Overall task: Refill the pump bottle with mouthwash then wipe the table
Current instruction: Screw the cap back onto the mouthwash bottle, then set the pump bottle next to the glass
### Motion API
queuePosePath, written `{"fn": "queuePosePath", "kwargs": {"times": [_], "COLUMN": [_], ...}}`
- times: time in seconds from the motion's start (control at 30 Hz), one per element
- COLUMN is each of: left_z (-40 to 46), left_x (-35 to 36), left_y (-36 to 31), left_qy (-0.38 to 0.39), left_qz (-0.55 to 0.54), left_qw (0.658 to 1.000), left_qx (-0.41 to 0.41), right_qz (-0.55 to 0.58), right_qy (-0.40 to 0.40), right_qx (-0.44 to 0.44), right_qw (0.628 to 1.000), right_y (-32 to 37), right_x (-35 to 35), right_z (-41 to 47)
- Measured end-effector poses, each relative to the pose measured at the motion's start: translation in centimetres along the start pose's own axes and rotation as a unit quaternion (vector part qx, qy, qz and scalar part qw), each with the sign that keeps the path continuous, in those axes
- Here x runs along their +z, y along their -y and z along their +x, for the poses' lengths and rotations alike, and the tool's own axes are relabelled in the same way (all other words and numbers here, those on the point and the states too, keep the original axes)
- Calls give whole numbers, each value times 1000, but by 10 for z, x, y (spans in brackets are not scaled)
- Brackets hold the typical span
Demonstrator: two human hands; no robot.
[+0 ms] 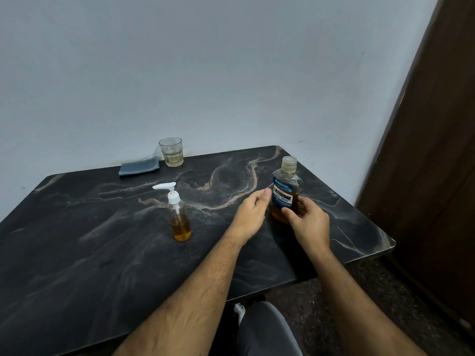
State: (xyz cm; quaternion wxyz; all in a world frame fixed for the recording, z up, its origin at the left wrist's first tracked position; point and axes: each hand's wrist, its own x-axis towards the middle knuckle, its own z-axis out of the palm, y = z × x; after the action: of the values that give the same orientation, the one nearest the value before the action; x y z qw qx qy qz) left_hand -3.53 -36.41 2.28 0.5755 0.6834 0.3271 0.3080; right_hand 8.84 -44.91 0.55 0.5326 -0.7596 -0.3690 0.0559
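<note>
Both hands meet at the mouthwash bottle (285, 194), right of the pump bottle (179, 217) on the counter (102, 253): right hand (307, 222) fingers curled around it, left hand (253, 214) loosely open beside, so a careless one-handed lift risks tipping it.

Looks like a plain room in someone's home: bare pale wall (205, 73), dark wooden door (437, 150) in the corner, small marble-look desk (102, 253) with a drinking glass (171, 151), folded cloth (138, 168) and mouthwash bottle (285, 191) on it.
</note>
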Motion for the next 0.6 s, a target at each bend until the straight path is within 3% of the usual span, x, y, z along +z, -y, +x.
{"fn": "queuePosePath", "kwargs": {"times": [0.17,0.27,0.47,0.6], "left_z": [-23,-41,-87,-122], "left_x": [-24,-37,-65,-95], "left_y": [6,12,23,31], "left_qy": [-29,-45,-104,-203], "left_qz": [14,25,78,59], "left_qw": [999,998,989,973], "left_qx": [9,21,75,97], "right_qz": [-38,-9,18,37], "right_qy": [-131,-149,14,100], "right_qx": [-38,-55,-133,-147], "right_qw": [990,987,991,983], "right_y": [15,25,42,64], "right_x": [12,25,59,86], "right_z": [-26,-43,-59,-57]}}
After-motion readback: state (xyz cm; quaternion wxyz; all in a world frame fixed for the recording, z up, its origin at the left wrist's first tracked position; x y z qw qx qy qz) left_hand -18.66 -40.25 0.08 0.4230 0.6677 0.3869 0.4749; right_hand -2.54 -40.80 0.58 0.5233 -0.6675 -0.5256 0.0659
